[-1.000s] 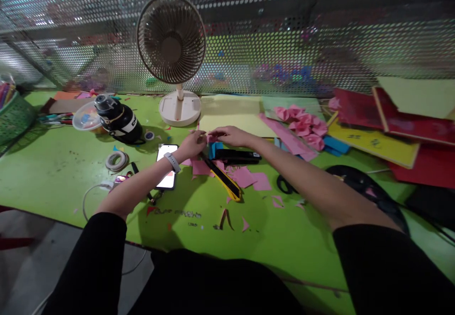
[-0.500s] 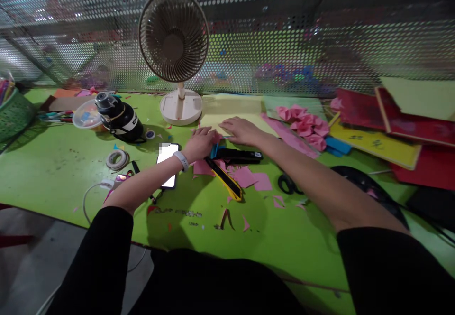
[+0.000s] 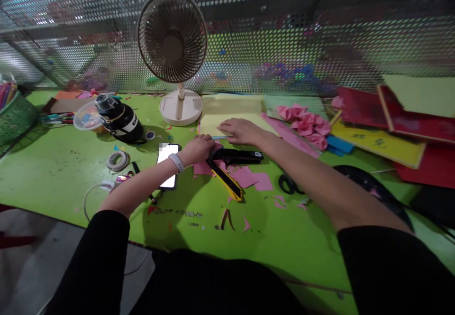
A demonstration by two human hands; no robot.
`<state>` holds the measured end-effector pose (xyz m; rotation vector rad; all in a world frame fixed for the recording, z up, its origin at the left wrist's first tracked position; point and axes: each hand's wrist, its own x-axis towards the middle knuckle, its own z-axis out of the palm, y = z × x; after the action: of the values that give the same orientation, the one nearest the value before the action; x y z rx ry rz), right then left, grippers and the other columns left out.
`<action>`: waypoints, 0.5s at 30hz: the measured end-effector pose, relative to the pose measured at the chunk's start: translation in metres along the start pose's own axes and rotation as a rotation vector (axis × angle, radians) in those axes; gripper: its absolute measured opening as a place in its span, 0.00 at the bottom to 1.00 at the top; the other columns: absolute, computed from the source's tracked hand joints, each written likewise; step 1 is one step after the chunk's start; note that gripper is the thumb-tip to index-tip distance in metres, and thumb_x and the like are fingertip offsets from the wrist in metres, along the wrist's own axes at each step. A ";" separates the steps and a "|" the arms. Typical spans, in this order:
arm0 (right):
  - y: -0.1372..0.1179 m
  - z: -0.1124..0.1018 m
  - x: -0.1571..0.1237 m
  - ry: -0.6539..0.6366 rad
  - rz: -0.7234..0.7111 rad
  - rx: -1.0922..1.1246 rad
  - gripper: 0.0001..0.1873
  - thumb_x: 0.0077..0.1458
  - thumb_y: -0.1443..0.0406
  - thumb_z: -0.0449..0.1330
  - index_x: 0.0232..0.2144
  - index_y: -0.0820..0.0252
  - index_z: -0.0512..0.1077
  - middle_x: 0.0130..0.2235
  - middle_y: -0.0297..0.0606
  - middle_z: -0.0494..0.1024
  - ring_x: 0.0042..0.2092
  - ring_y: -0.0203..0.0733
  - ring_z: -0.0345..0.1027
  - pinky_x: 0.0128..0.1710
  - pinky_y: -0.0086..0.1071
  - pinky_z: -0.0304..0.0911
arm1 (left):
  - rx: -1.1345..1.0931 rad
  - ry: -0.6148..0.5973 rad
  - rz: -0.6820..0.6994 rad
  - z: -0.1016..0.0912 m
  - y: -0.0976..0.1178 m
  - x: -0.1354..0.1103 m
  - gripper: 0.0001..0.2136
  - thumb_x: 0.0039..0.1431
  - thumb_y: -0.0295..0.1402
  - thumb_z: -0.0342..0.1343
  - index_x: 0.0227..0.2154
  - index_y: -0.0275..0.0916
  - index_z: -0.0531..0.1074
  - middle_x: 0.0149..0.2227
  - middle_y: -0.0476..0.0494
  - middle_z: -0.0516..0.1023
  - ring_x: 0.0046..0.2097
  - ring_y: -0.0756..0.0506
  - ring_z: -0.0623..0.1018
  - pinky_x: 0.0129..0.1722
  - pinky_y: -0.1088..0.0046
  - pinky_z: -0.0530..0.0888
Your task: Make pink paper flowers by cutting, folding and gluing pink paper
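Note:
My left hand (image 3: 198, 147) lies curled on the green table (image 3: 53, 163), its fingers closed beside the end of a black stapler (image 3: 239, 155). What the fingers hold is hidden. My right hand (image 3: 239, 131) lies flat, fingers stretched out to the left, on a pale yellow sheet (image 3: 210, 124). A thin blue edge shows under its fingertips. Pink paper pieces (image 3: 250, 178) lie under and around the stapler. A yellow utility knife (image 3: 227, 181) lies slanted just in front of it.
A lit phone (image 3: 167, 162) lies beside my left wrist. A desk fan (image 3: 173, 44) stands at the back, a black bottle (image 3: 120, 119) and a tape roll (image 3: 116, 160) to the left. Scissors (image 3: 287, 183), folded pink paper shapes (image 3: 306, 125) and coloured card stacks (image 3: 380, 139) are to the right.
Both hands were pinching a pink piece together. The right hand has since moved back onto the yellow sheet and flattened. The left hand stayed curled by the stapler.

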<state>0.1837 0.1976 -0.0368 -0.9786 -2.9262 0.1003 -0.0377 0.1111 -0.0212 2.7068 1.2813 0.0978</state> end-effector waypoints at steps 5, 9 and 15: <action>-0.001 -0.002 0.003 -0.006 -0.036 -0.040 0.30 0.51 0.67 0.62 0.57 0.63 0.70 0.58 0.51 0.73 0.55 0.56 0.69 0.54 0.43 0.62 | -0.066 0.026 -0.001 -0.004 -0.007 0.001 0.15 0.58 0.25 0.50 0.45 0.36 0.77 0.44 0.36 0.78 0.47 0.40 0.76 0.51 0.65 0.71; 0.001 -0.002 0.003 0.013 -0.023 -0.050 0.30 0.51 0.66 0.62 0.58 0.62 0.70 0.58 0.51 0.74 0.55 0.56 0.69 0.53 0.44 0.61 | -0.247 0.125 -0.124 -0.013 -0.019 0.002 0.12 0.61 0.30 0.52 0.43 0.36 0.78 0.44 0.36 0.78 0.46 0.39 0.77 0.49 0.63 0.72; -0.004 -0.004 0.002 0.040 -0.048 -0.103 0.24 0.54 0.69 0.59 0.54 0.65 0.73 0.55 0.55 0.76 0.53 0.58 0.71 0.51 0.46 0.61 | -0.240 0.185 -0.346 -0.019 -0.040 0.004 0.12 0.60 0.31 0.54 0.42 0.34 0.79 0.44 0.33 0.79 0.45 0.36 0.78 0.47 0.61 0.72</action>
<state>0.1799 0.1957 -0.0326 -0.9113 -2.9421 -0.0717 -0.0675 0.1410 -0.0083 2.2843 1.6497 0.4400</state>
